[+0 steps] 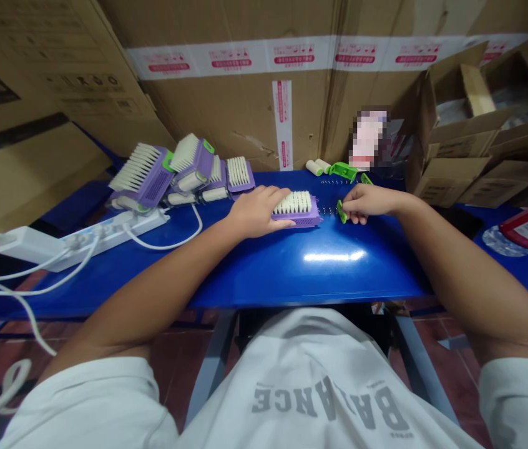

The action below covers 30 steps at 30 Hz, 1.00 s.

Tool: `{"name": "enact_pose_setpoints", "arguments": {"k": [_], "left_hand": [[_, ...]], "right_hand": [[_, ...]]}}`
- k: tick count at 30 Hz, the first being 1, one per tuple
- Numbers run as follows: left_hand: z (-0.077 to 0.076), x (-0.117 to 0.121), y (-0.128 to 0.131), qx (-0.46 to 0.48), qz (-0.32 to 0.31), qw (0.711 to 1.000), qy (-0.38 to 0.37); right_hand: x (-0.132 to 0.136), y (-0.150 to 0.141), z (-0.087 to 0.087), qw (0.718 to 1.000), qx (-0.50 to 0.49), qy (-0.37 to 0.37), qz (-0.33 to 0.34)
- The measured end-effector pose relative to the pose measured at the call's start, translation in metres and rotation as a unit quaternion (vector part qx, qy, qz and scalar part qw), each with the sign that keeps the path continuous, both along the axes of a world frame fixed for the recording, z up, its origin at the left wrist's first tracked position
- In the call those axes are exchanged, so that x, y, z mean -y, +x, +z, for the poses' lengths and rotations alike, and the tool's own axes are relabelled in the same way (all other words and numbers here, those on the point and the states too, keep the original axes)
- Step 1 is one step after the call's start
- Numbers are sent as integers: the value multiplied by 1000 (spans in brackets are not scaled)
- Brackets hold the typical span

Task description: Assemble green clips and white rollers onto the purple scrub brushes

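My left hand [260, 212] is closed around the left end of a purple brush body [308, 219] with cream bristles [296, 202], which lies on the blue table. A little to the right of it, my right hand [362, 202] pinches a small green plastic piece [341, 211] between thumb and fingers. Several tiny metal screws or springs [327, 211] stand in the gap between the purple body and the green piece; I cannot tell which kind they are. Behind my right hand lie a green plastic part [342, 171], another row of tiny metal pieces and cream rollers [314, 167].
Several purple brushes [151, 178] are piled at the back left. A white power strip [114, 232] with cables lies in front of them. Cardboard cartons wall the back. An open divided box [460, 143] and a clear bottle [521, 231] with a red label stand at the right.
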<state>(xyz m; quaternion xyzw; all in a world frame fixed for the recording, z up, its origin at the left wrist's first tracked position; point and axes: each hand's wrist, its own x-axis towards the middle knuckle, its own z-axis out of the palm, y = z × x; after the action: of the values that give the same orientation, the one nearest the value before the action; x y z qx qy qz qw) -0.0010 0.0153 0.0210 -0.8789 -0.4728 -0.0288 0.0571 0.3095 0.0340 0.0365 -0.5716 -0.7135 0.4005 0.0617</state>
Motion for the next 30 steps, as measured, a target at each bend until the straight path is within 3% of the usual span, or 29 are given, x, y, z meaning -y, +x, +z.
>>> {"name": "enact_pose_setpoints", "arguments": {"k": [30], "left_hand": [[-1, -1, 0, -5, -1, 1000, 5]], "right_hand": [[4, -7, 0, 1000, -9, -1, -1]]}}
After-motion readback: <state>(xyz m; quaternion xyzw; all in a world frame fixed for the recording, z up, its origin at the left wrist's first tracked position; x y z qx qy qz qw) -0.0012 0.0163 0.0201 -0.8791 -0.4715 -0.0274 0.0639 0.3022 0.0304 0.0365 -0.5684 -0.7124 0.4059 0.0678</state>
